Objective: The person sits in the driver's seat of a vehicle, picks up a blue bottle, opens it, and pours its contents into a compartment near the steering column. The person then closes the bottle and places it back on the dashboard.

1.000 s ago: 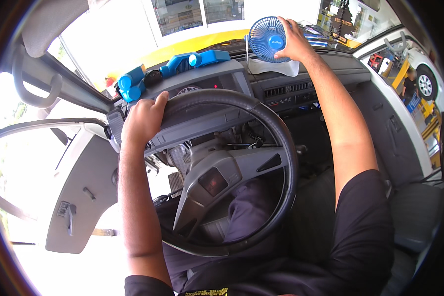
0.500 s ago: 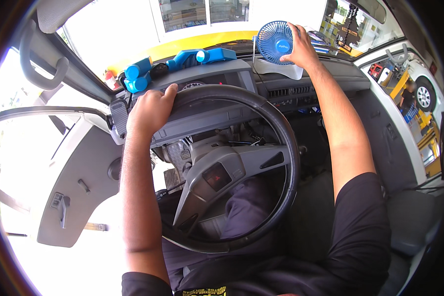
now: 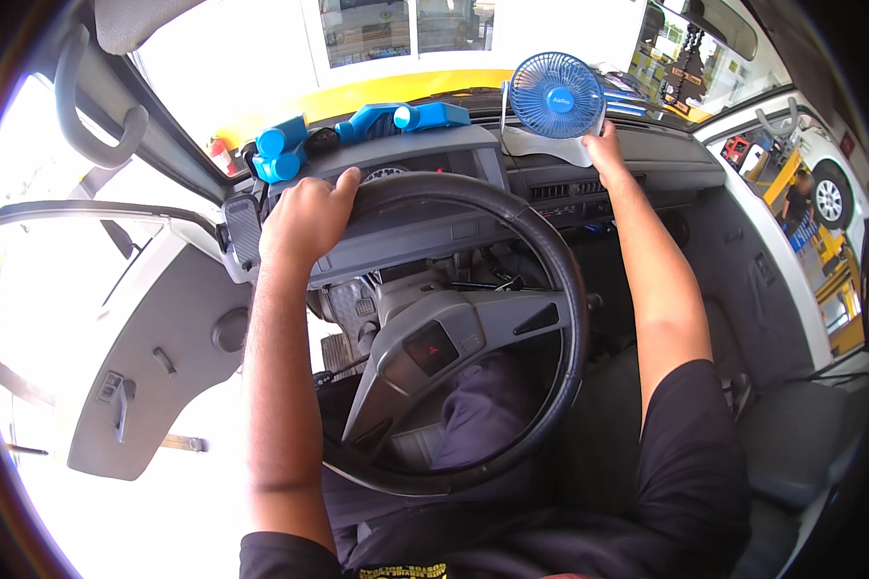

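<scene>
My left hand (image 3: 307, 217) is closed over the upper left of the black steering wheel (image 3: 572, 289), its thumb lying along the rim. On the right, my right hand (image 3: 605, 156) grips the white stand of a small blue desk fan (image 3: 556, 96), low on its right side. The fan sits on top of the dashboard and its round grille faces me. Some of my right fingers are hidden behind the stand.
Bright blue holders (image 3: 282, 150) line the dashboard's left top, beside a blue angled piece (image 3: 433, 117). The left door (image 3: 154, 372) hangs open. A grab handle (image 3: 116, 145) is at the left pillar. Through the right window, a person (image 3: 798, 201) is near a white vehicle.
My right hand has moved down from the fan's grille to its white stand. The fan's face has turned more toward me. My left hand stays on the wheel; the view has shifted slightly.
</scene>
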### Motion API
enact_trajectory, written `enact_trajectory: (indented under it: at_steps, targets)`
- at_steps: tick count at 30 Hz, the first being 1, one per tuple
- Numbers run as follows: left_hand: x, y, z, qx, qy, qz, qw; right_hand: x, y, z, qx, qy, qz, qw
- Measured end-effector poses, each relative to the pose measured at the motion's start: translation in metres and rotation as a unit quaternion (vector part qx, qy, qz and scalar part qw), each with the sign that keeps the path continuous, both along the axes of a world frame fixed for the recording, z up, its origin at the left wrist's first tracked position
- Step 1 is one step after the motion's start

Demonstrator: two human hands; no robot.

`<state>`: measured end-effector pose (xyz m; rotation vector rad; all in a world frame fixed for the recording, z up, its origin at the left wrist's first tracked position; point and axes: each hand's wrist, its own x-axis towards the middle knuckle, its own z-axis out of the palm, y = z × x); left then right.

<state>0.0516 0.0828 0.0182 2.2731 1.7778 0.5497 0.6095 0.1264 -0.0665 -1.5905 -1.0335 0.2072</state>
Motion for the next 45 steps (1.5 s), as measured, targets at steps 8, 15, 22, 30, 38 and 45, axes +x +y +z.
enact_trajectory:
  at_steps: [8, 15, 22, 30, 38, 45]
  targets:
    - [-0.001, -0.009, 0.006, 0.002, -0.011, 0.009, 1.0, -0.006, 0.011, -0.004, 0.116, 0.042, -0.155, 0.98]
    - [0.003, -0.012, 0.011, -0.025, -0.033, 0.04, 0.998, -0.021, -0.063, -0.005, 0.29, -0.123, -0.204, 0.927]
    - [0.005, -0.015, 0.013, 0.005, -0.021, 0.03, 0.999, -0.056, -0.138, 0.006, 0.389, -0.331, -0.092, 0.855]
    - [0.004, -0.011, 0.009, 0.005, -0.02, 0.036, 0.999, -0.068, -0.167, 0.015, 0.435, -0.372, -0.063, 0.817]
    - [0.005, -0.011, 0.009, 0.016, -0.028, 0.023, 0.999, -0.077, -0.185, 0.03, 0.455, -0.427, -0.075, 0.778]
    - [0.007, -0.012, 0.012, 0.009, -0.012, 0.027, 1.0, -0.088, -0.201, 0.044, 0.473, -0.455, -0.076, 0.751]
